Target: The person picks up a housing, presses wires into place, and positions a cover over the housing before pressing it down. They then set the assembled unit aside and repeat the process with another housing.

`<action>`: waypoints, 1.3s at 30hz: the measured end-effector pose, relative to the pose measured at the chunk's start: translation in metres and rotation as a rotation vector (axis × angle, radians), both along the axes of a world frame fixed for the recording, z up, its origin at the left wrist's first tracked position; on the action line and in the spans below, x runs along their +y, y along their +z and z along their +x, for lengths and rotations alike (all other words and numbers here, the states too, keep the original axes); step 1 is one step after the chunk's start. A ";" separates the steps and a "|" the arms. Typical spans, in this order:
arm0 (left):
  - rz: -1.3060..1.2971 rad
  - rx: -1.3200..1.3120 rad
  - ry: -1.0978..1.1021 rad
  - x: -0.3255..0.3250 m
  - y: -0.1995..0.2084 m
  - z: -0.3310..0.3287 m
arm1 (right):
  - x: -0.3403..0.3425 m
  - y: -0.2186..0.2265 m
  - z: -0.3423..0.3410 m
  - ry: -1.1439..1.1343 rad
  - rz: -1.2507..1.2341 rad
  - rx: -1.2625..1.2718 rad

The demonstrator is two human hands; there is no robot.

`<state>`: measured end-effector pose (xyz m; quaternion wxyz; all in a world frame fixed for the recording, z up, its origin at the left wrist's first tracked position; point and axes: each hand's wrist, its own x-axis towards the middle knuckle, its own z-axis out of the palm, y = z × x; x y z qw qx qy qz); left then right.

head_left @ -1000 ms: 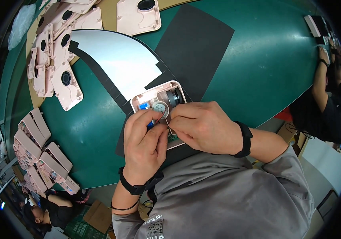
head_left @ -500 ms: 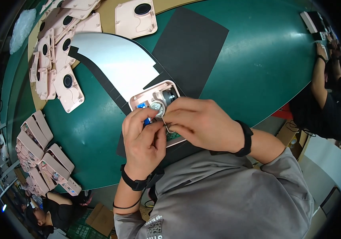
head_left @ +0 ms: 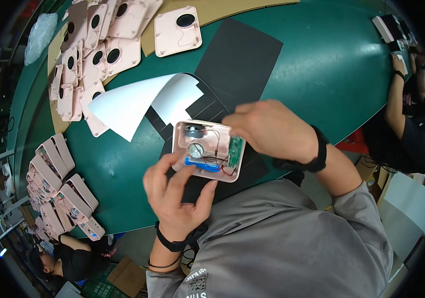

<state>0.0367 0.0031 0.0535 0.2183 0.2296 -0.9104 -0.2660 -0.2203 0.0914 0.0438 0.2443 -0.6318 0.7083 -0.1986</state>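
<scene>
Head view: pink housing (head_left: 179, 142) btwn L hand (head_left: 178, 198) & R hand (head_left: 275, 128).

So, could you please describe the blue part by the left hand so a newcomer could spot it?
At the green table, find the open pink housing between the left hand and the right hand. Inside, along its near side, lies a long blue cylinder. Its colour and shape set it apart from the round silvery part and the green circuit board nearby.
</scene>
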 end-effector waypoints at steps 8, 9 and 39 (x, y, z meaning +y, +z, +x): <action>-0.020 -0.025 -0.102 -0.030 -0.030 -0.034 | -0.014 0.009 0.025 -0.067 -0.340 0.034; -0.016 -0.022 -0.102 -0.027 -0.035 -0.035 | -0.008 0.014 0.035 -0.077 -0.405 -0.001; 0.037 0.118 0.080 -0.007 -0.056 -0.043 | -0.008 -0.008 0.033 -0.022 -0.410 -0.035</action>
